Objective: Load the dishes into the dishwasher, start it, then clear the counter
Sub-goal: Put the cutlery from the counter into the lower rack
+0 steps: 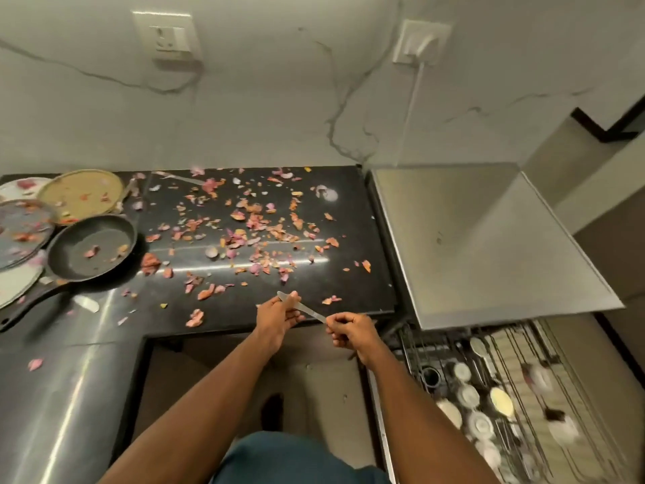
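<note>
Blurred dishes (481, 410) fill the rack while left hand (277, 317) and right hand (349, 330) pinch a knife (302, 306).

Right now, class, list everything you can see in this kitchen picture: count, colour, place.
Pan: one, black, counter left.
Plates: about five, tan, grey and white, far left, overlapping.
Scraps: many, pink and orange, scattered over the counter.
Counter: one, black, centre.
Knife: one, silver, held over the counter's front edge.
Dishwasher: one, steel, right of the counter.
Rack: one, wire, pulled out lower right, holding dishes.
Sockets: two, white, on the wall.
Left hand: grips one end of the knife.
Right hand: grips the other end.
</note>
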A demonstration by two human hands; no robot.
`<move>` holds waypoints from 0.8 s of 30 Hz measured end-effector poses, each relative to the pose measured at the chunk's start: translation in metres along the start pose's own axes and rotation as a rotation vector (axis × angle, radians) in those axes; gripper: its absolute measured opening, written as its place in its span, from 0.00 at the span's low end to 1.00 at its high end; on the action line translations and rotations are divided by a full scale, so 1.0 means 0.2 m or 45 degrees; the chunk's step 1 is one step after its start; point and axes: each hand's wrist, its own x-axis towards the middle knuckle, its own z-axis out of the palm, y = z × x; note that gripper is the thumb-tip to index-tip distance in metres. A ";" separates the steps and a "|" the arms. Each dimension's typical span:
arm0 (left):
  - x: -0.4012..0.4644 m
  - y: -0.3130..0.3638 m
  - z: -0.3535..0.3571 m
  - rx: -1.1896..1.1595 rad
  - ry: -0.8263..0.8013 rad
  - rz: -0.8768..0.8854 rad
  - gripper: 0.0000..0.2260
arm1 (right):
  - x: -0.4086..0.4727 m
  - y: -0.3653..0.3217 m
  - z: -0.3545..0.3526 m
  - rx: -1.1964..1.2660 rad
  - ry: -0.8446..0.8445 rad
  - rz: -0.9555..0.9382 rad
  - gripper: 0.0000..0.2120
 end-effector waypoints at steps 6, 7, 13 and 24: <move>-0.14 -0.28 0.31 0.257 -0.211 -0.063 0.09 | -0.23 0.24 -0.33 -0.104 0.009 0.055 0.05; -0.18 -0.34 0.37 0.289 -0.243 -0.075 0.09 | -0.27 0.29 -0.39 -0.114 0.001 0.053 0.06; -0.41 -0.71 0.67 0.452 -0.337 -0.116 0.09 | -0.57 0.57 -0.76 -0.107 0.039 0.018 0.06; -0.81 -1.29 1.06 0.839 -0.610 -0.256 0.06 | -1.05 0.99 -1.18 0.137 0.182 0.181 0.07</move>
